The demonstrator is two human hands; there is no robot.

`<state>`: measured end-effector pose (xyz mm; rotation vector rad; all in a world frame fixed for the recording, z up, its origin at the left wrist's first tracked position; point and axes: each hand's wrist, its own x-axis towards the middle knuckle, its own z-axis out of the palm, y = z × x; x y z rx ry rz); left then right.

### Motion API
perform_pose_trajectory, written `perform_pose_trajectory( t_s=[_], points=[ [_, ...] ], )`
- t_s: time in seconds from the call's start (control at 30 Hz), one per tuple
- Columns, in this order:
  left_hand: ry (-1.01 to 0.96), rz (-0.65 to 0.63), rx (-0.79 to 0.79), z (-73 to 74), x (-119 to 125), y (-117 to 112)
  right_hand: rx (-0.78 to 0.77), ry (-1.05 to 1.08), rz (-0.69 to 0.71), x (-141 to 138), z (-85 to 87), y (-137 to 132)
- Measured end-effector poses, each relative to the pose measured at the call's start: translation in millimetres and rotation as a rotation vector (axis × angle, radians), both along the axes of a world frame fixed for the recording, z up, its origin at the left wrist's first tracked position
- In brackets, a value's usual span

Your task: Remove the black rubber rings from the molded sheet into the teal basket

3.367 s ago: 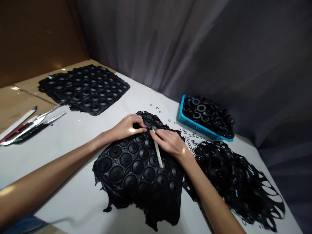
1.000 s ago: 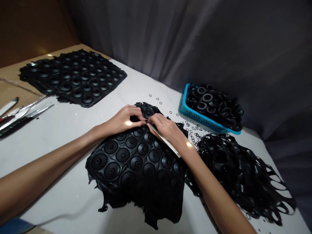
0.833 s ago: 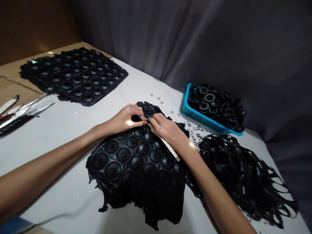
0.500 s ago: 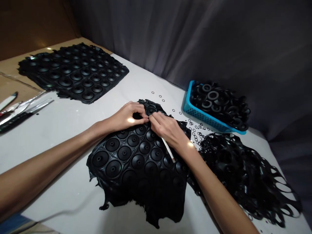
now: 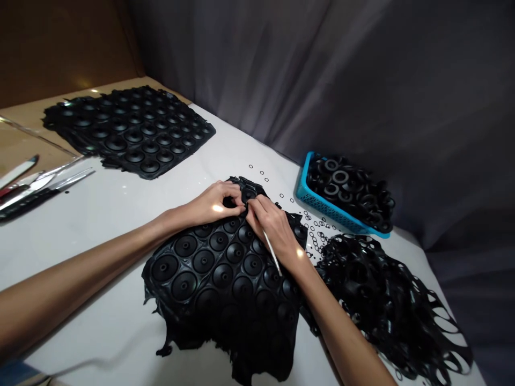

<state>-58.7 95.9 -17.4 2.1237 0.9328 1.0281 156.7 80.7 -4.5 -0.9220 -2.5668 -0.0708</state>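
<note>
A black rubber sheet (image 5: 204,261) of moulded round discs, each with a small raised centre, lies on the white table under both hands. My left hand (image 5: 219,202) is closed at the sheet's far part, thumb and fingers pinching the rubber beside one disc. Right against it, my right hand (image 5: 270,222) is closed too, its fingertips at the same disc. A thin white stick-like tool (image 5: 273,253) runs through the right hand and sticks out below the palm toward me. Its working tip is hidden by the fingers.
At the back left lies another moulded black sheet (image 5: 149,146). A blue basket (image 5: 338,213) of black rubber rings stands at the back right. Small rings (image 5: 317,236) are scattered before it, beside a heap of holed rubber scrap (image 5: 378,289). Knives and tweezers (image 5: 44,190) lie left.
The view has shifted slightly. Both hands stay at the same part of the sheet, and the white tool has turned a little in my right hand.
</note>
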Motion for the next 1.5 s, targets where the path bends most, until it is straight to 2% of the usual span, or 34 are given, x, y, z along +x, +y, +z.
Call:
perform_pose_trajectory(
  t_s=[0.2,0.3,0.37,0.5,0.63,0.7,0.8,0.93,1.0,1.1,1.2,1.3,1.5],
  points=[
    [0.103,-0.004,0.016,4.2,-1.9,-4.1,-0.072,0.25,-0.208,7.4,6.0,16.9],
    [0.076,-0.017,-0.005,3.6,-5.5,-6.5,-0.118,0.213,-0.146,9.4,14.1,18.6],
    [0.057,-0.038,-0.029,2.5,-7.8,-7.0,-0.123,0.18,-0.161,17.6,23.5,16.0],
    [0.071,-0.033,-0.063,2.4,-15.1,-7.3,-0.177,0.081,-0.363,63.9,51.0,8.0],
    [0.178,0.144,-0.103,8.3,-28.5,-12.8,-0.35,-0.209,-0.727,120.9,73.3,-6.4],
    [0.218,0.218,-0.173,10.5,-34.0,-17.7,-0.41,-0.318,-0.793,137.0,77.8,-14.2],
    [0.172,0.305,-0.256,8.3,-36.9,-22.7,-0.358,-0.327,-0.686,139.7,78.7,-21.4],
    [0.053,0.394,-0.33,4.7,-35.7,-20.5,-0.181,-0.159,-0.486,115.0,77.9,-22.0],
    [0.001,0.316,-0.395,9.4,-34.9,-19.1,-0.17,-0.094,-0.395,97.2,78.4,-20.9],
    [-0.053,0.118,-0.449,21.6,-33.0,-19.6,-0.18,-0.041,-0.314,70.2,80.4,-18.8],
    [0.028,0.053,-0.33,28.2,-32.5,-18.2,-0.21,0.008,-0.263,46.4,82.1,-13.7],
    [0.109,0.009,-0.224,24.3,-36.4,-11.8,-0.27,0.092,-0.22,25.6,79.2,-4.4],
    [0.061,-0.095,-0.284,14.6,-47.3,-1.2,-0.397,0.252,-0.118,-1.3,55.8,7.1]
  ],
)
